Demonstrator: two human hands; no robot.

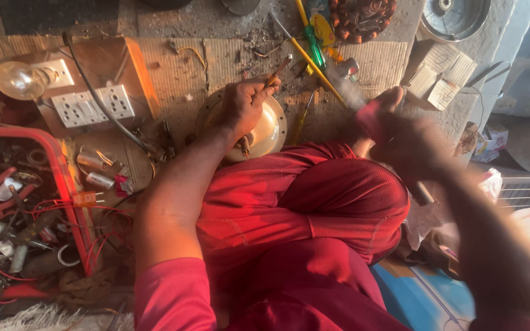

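We log one head view, looking down over red-clothed knees (314, 208) to a grimy table (173, 67). Packages and labels first: a pale wooden block (440, 76) with cross-hatched faces sits at upper right, tilted; a small printed carton (492, 142) lies further right, near the table's edge, its print too small to tell. A yellow oval tag (322, 27) lies at the top beside a green-handled screwdriver (314, 46). At left, a brown board (96, 83) carries white sockets (93, 105) and a clear bulb (18, 79); a black cable (102, 101) runs across it. A red tray (56, 171) at far left holds pliers, wires and small metal parts in a tangle. The round cream-coloured metal cover (268, 132) rests just beyond the knees, at centre. Our left hand (243, 104) lies on top of this cover, forearm stretched straight forward, fingers curled and pinching a thin brown rod (277, 68) that points up and away. Our right hand (394, 132) is to the right of the cover, apart from it, heavily blurred; it is closed round a dark-handled tool (421, 193), with something red at the fist. We cannot tell the tool's kind. A copper-wound coil (363, 17) lies at the top edge.
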